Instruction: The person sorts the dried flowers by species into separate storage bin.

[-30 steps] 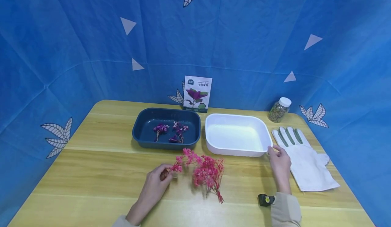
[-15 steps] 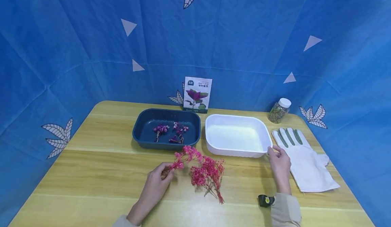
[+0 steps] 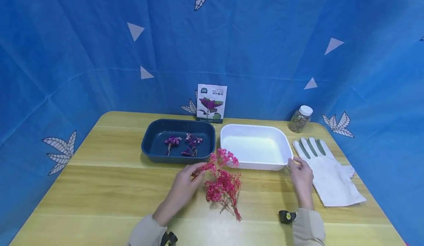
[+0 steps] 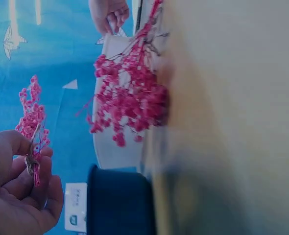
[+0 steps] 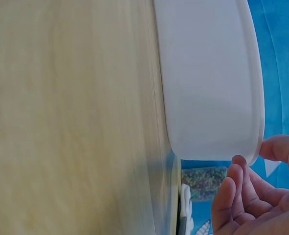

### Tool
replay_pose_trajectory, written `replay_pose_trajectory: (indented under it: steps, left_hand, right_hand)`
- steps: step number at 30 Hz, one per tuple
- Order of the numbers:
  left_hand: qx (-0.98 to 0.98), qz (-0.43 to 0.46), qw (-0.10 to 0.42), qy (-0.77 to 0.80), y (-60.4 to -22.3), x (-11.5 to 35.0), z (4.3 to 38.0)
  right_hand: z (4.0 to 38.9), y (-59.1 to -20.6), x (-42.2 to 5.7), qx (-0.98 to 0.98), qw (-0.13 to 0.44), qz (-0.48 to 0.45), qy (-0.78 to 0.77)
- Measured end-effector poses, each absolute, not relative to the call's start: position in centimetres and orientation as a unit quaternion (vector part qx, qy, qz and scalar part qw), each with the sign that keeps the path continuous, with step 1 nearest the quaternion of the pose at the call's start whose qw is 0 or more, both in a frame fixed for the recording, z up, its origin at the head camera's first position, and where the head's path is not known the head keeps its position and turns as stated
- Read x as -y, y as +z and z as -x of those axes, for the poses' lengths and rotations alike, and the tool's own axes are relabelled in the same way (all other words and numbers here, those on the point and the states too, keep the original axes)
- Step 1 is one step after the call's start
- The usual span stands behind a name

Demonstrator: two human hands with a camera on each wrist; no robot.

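Note:
My left hand [image 3: 183,187] pinches the stems of a small bunch of pink dried flowers [image 3: 228,157]. Twine [image 4: 31,162] binds those stems, as the left wrist view shows. The blossoms overlap the near left corner of a white plastic tray [image 3: 256,146]. Just below them, a second bunch of pink dried flowers [image 3: 224,187] lies on the table, stems toward me. At the white tray's near right corner, my right hand [image 3: 301,178] holds the rim between thumb and fingers. Left of it stands a dark blue tray [image 3: 172,159] with several purple dried flower sprigs [image 3: 173,141] inside.
A seed packet [image 3: 212,104] stands upright behind the trays. At the back right is a jar [image 3: 299,120] with a white lid and dried bits inside. White work gloves [image 3: 334,181] lie along the table's right side. A blue curtain [image 3: 265,47] hangs behind.
My left hand has carried its pink flowers right and away from me, toward the white tray. The held blossoms have left the lying bunch's side. My right hand stays on the tray rim.

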State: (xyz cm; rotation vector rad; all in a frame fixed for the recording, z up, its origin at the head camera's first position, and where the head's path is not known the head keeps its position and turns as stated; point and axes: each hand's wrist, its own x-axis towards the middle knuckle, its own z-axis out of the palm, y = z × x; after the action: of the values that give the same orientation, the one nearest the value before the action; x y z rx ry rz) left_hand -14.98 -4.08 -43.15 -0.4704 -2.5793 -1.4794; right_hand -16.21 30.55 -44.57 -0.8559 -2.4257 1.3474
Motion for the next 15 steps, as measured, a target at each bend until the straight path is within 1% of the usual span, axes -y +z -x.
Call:
replay_pose_trajectory:
  steps: [7,15]
  left_hand:
    - [0.849,0.195,0.060,-0.488,-42.0,1.8,17.2]
    - [0.865,0.176,0.031,-0.469,-41.3,-0.7,20.2]
  right_hand:
    - [16.3,-44.3,-30.5,0.831,0.119,0.296,0.456]
    - [16.4,-44.4,-30.5,0.822,0.109,0.308,0.466]
